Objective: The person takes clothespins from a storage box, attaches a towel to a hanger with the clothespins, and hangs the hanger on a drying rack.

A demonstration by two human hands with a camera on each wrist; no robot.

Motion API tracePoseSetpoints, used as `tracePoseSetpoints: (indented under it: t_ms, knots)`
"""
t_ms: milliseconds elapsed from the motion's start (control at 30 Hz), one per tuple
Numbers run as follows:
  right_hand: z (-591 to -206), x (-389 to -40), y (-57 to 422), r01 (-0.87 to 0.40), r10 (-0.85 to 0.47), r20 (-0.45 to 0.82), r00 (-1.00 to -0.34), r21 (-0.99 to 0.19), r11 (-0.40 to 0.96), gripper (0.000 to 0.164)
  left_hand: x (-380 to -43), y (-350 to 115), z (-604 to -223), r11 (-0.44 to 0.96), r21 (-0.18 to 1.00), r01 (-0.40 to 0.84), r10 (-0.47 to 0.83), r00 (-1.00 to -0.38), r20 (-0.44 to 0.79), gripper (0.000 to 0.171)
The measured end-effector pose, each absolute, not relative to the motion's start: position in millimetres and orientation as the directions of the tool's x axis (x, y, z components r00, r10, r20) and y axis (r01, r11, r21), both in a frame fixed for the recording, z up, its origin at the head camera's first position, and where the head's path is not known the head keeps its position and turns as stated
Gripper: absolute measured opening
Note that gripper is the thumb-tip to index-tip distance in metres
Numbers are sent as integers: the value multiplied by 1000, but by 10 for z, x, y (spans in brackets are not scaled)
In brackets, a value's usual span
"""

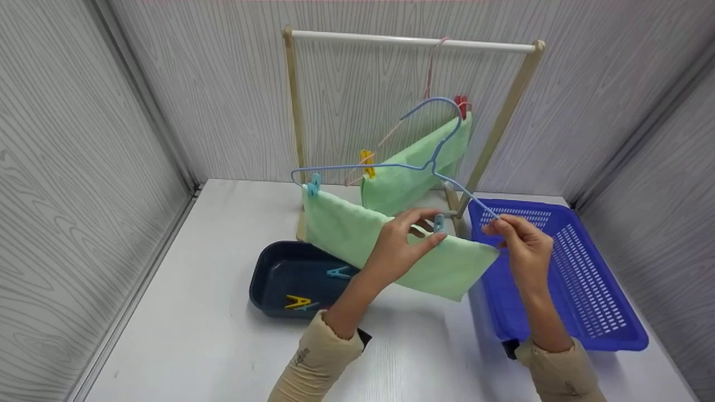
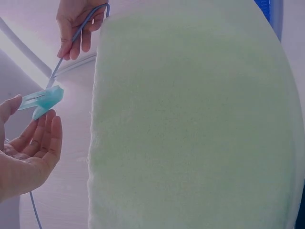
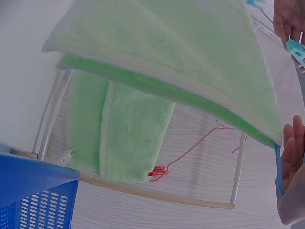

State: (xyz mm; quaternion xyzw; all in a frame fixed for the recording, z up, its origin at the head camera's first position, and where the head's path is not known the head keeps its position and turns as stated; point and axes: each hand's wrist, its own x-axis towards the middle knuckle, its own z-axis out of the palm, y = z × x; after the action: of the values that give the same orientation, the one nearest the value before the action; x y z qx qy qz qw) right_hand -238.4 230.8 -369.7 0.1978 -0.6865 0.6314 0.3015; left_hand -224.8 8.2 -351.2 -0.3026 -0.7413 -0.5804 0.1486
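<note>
My left hand (image 1: 399, 245) pinches a light-blue clothespin (image 2: 47, 99) between thumb and fingers, beside the top edge of a pale green towel (image 1: 346, 226). With my right hand (image 1: 525, 245) I grip the right end of a blue hanger (image 1: 363, 166), its hook pointing up. The folded towel hangs from the hanger, one corner close to my right fingers. Another light-blue clothespin (image 1: 314, 184) clips the towel's left end. In the right wrist view, the towel (image 3: 167, 62) fills the upper part, and my right hand (image 3: 290, 167) shows at the right edge.
Behind stands a rack with a white rod (image 1: 368, 38). A pink hanger (image 1: 429, 72) hangs there with a second green towel (image 1: 413, 167), clipped by yellow (image 1: 367, 163) and red (image 1: 461, 106) clothespins. A dark tray (image 1: 262, 279) holds loose clothespins; a blue basket (image 1: 609, 279) stands right.
</note>
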Motion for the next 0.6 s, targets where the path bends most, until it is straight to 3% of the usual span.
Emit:
tracePoseSetpoints:
  t_ms: [367, 600]
  knots:
    - [-3697, -2374, 2284, -666, 101, 682, -724, -730, 154, 12, -2305, 239, -3527, 224, 752, 620, 318, -776, 545, 36]
    - [-3715, -2368, 2279, -649, 105, 660, -744, -751, 120, 13, -2293, 267, -3524, 205, 791, 577, 320, -803, 503, 39]
